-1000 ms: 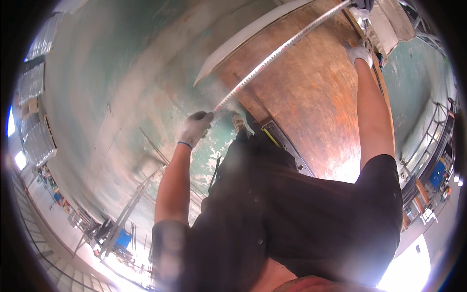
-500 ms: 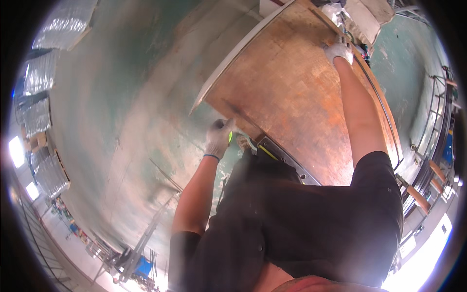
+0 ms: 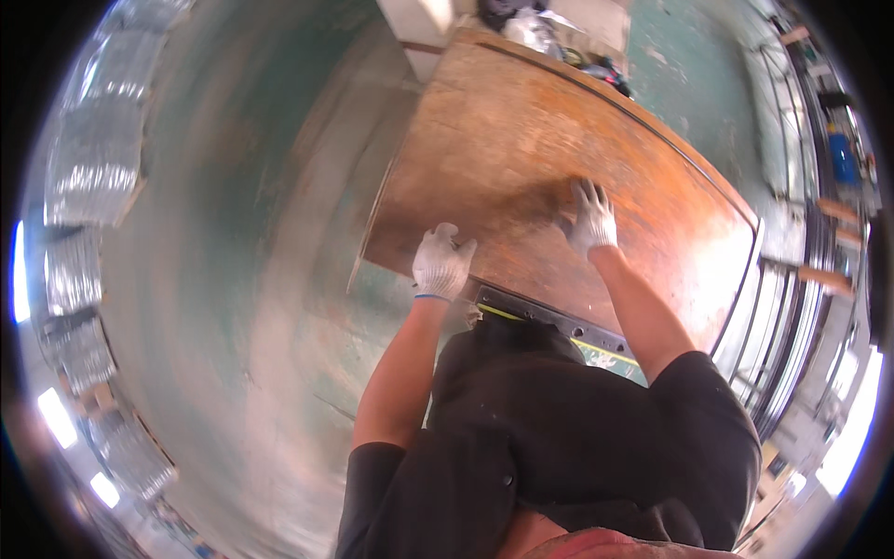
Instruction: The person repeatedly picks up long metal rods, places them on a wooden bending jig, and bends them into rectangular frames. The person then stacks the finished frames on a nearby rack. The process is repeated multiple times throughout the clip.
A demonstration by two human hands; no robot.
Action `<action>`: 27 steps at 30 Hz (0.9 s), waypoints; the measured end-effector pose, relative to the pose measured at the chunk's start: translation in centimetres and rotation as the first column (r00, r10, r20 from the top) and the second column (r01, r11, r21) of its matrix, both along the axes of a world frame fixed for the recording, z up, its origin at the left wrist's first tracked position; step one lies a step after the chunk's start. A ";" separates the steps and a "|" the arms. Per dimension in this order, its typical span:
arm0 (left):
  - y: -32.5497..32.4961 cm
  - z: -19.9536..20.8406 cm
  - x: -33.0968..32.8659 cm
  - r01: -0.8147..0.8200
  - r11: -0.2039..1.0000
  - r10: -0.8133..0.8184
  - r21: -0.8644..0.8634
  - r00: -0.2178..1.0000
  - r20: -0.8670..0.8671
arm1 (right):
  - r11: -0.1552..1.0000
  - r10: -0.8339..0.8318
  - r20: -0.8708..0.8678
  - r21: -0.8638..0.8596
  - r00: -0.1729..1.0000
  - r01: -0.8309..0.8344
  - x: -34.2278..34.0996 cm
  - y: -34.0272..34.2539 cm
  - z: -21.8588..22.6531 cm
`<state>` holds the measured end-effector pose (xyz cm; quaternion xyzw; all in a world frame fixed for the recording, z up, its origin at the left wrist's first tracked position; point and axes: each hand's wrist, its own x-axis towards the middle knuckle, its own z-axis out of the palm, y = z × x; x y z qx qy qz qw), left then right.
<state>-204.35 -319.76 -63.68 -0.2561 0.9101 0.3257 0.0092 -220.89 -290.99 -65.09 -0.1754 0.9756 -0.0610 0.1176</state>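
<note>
A worn brown wooden tabletop spreads out in front of me. My right hand, in a white knitted glove, is over its middle, fingers spread and nothing seen in them. Near the tabletop's front left corner is my left hand, gloved the same way with a blue cuff edge. Its fingers are loosely bent, with a gap between thumb and fingers, and no held thing shows. Close to my body, a black metal bar with holes runs along the front edge. A yellow strip shows beside it.
Clear plastic and small dark items lie past the far edge, next to a white block-like thing. Wrapped stacks line the far left. Metal racks with wooden pieces stand at the right. The floor is worn green.
My right hand has come back from the far edge to the middle of the tabletop. The left has moved right, over the front left corner; the yellow-green thing at it no longer shows. My view has turned.
</note>
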 end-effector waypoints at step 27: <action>22.5 2.6 0.7 0.744 0.567 -0.796 -0.353 0.605 -0.004 | 0.907 -0.389 0.132 -0.118 0.912 0.404 28.0 18.1 2.9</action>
